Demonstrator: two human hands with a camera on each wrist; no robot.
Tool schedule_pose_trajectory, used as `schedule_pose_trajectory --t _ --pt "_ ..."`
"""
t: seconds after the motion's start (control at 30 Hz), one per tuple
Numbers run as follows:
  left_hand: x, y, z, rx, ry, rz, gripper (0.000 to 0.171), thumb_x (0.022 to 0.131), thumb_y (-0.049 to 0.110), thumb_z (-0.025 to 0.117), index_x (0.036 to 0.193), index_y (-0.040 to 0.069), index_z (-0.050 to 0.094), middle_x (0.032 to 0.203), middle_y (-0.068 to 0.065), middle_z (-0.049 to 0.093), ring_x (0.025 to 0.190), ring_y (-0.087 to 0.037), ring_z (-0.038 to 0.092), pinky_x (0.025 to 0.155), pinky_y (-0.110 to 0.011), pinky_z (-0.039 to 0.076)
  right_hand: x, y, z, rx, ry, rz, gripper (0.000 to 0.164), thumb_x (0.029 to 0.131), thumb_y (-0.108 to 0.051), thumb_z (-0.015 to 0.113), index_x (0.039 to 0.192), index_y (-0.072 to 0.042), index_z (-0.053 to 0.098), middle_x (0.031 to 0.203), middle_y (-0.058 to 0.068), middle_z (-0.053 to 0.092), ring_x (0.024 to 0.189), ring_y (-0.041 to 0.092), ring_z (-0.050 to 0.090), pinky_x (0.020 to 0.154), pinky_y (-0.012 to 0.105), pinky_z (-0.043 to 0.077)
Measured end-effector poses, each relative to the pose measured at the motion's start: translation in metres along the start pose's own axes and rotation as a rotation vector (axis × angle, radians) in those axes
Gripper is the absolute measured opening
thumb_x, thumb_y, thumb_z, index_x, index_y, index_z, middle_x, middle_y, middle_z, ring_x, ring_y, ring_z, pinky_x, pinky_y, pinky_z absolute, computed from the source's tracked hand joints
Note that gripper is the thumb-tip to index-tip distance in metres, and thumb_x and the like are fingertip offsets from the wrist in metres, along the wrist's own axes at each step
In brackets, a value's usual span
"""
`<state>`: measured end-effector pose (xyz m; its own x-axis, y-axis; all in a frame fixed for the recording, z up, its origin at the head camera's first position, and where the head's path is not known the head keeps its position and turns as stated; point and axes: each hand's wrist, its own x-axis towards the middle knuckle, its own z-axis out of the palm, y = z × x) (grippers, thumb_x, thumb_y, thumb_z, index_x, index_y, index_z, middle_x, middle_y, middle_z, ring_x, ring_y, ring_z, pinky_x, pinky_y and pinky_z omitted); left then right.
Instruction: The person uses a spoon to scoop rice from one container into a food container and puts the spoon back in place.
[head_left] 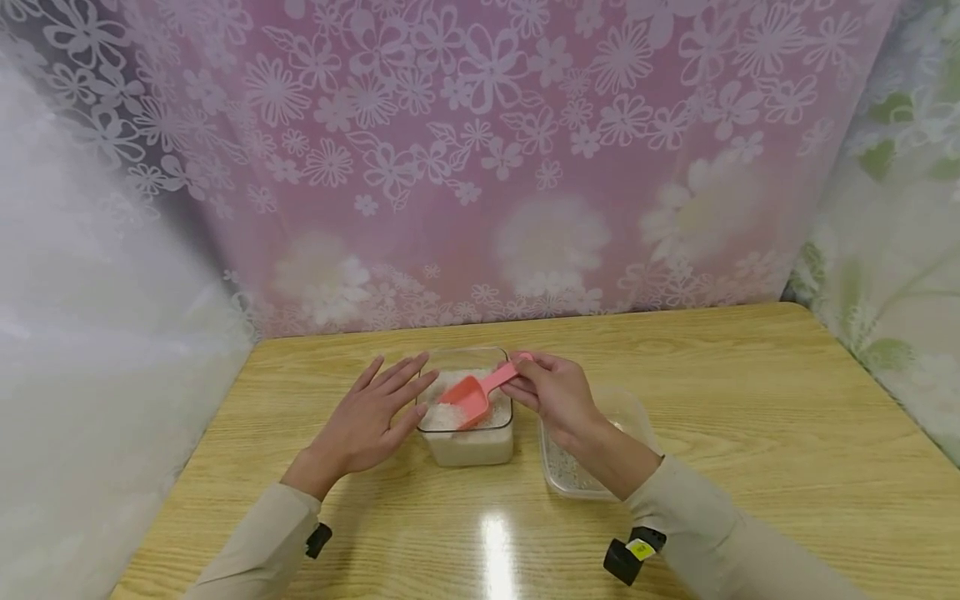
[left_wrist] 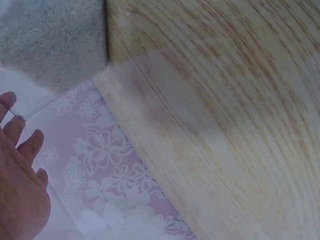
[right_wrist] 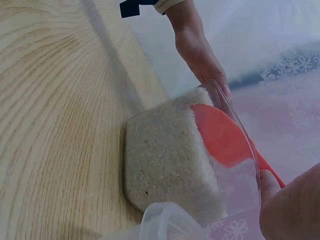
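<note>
Rice (head_left: 442,417) fills much of a clear box (head_left: 472,455) standing on a wood-grain table (head_left: 750,417), with a pink flowered curtain (head_left: 525,167) behind. Just to the box's right sits a clear plastic tub (head_left: 557,482) with grains in it, partly hidden beneath the right wrist and forearm. The box's wall rises above the rice, leaving a rim around the scoop (head_left: 472,402). That pink scoop is inside the box, its handle reaching out over the right rim. Its long axis slants across the box: the handle points to the far right, the blade to the near left, hollow side up, front edge at the rice. The right hand (head_left: 555,393) pinches the handle between thumb and fingers. The left hand (head_left: 378,417) has its fingers straight and spread at the left rim, grasping nothing; whether they touch it, I cannot tell.
</note>
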<state>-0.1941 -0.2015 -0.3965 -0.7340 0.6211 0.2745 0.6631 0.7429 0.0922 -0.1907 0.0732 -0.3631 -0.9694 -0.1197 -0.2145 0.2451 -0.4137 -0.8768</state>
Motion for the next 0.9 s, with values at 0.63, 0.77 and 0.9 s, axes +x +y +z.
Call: schedule_pose_trajectory --t 0.63,0.77,0.9 --pt "0.001 0.0 0.0 -0.011 0.004 0.01 0.051 0.103 0.042 0.037 0.149 0.018 0.038 0.156 -0.003 0.026 0.141 -0.018 0.023 0.116 -0.047 0.007 -0.003 -0.008 -0.017 0.152 -0.001 0.052 0.038 0.102 -0.002 0.042 0.137 0.012 0.039 0.123 0.024 0.058 0.1 0.022 0.066 0.091 0.029 0.049" --pt "0.0 0.0 0.001 -0.016 0.001 0.008 0.051 0.103 0.04 0.039 0.149 0.018 0.039 0.156 -0.002 0.024 0.141 -0.018 0.023 0.116 -0.047 0.006 -0.002 -0.012 -0.021 0.198 -0.022 0.045 0.034 0.102 -0.003 0.043 0.133 0.011 0.043 0.11 0.019 0.066 0.1 0.022 0.066 0.093 0.03 0.048" --pt "0.0 0.001 0.0 -0.021 -0.004 0.004 0.051 0.103 0.041 0.039 0.149 0.019 0.038 0.157 0.001 0.023 0.142 -0.016 0.021 0.116 -0.046 0.005 -0.002 -0.016 -0.025 0.227 -0.045 0.03 0.029 0.102 -0.003 0.043 0.128 0.009 0.047 0.104 0.017 0.068 0.101 0.023 0.065 0.094 0.03 0.047"
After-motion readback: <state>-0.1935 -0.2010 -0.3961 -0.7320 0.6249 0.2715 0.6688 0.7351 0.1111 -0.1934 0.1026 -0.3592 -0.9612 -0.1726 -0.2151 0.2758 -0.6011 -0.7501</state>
